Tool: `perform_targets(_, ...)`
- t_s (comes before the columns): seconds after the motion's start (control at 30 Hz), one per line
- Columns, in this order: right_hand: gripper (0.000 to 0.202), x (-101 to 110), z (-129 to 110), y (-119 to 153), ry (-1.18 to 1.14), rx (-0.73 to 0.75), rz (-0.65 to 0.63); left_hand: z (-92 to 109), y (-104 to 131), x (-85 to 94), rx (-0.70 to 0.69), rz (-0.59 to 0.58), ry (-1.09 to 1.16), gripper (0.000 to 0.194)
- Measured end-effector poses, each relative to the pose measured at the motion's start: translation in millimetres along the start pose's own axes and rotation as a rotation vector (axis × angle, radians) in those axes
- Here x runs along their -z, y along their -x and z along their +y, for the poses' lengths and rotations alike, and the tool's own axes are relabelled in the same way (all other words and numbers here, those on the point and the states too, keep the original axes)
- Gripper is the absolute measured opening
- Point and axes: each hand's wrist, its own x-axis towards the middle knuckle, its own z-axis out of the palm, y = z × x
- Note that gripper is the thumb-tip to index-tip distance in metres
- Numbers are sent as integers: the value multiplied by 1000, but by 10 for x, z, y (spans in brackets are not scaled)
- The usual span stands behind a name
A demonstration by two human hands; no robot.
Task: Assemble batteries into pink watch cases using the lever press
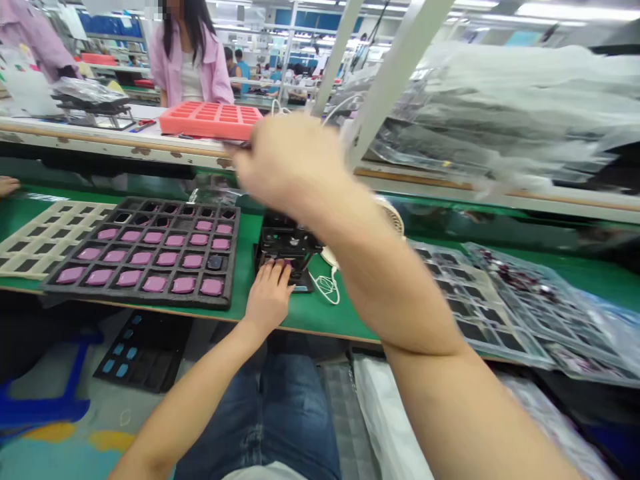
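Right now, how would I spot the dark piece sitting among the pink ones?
On the green bench, find the dark grey tray left of the black fixture. In its rightmost column, the dark piece sits second from the near edge, with pink pieces left, in front and behind.

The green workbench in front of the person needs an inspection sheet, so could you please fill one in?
Surface: green workbench, no spill seen on its visible part.
Job's things: dark foam tray holds purple pieces; black fixture stands to its right.
Clutter: pale tray beside the foam tray; plastic-wrapped stack on the shelf.
Hands: left hand at the fixture's base; right hand raised and blurred, grip unclear.
Cables: white cord bunched right of the fixture.
Surroundings: person in a pink shirt beyond the shelf; another person's hand at far left.
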Motion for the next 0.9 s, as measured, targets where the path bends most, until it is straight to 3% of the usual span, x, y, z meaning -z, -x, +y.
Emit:
perform_targets(0.07, 41, 441, 337, 89, 184, -203, 172, 10, 16, 28, -2, 11, 17, 50)
perform_targets(0.13, 42, 597, 712, 62, 207, -298, 163, 29, 47, 66, 0, 19, 24, 49)
perform_targets(0.23, 49, 421, 1168, -149, 54, -311, -38, 88, 152, 122, 36, 36, 11, 46)
perform_targets(0.3, 49, 234, 1325, -286, -92, -285, -152, 150, 275, 161, 68, 41, -7, 45)
perform_targets(0.37, 46, 99, 1371, -307, -233, -205, -145, 221, 439, 226, 78, 39, 3, 45)
perform_targets(0.47, 41, -27, 1329, -2, -325, 9, 159, 293, 727, 432, 55, 34, 99, 49)
perform_targets(0.57, 39, -226, 1301, 608, -386, 103, 482, 220, 934, 769, 37, 37, 189, 52)
perform_targets(0.63, 36, -441, 1332, 1002, -437, 123, 564, 17, 922, 1024, 57, 72, 196, 47)
perform_targets(0.7, 30, -677, 1372, 1268, -487, 173, 579, -348, 754, 1282, 161, 94, 121, 35)
perform_targets(0.8, 29, -899, 1382, 1395, -524, 256, 556, -1128, 283, 1636, 467, 47, -106, 34)
perform_targets(0.9, 35, -869, 1370, 1388, -460, 301, 554, -1917, -230, 1865, 641, 40, -228, 35)
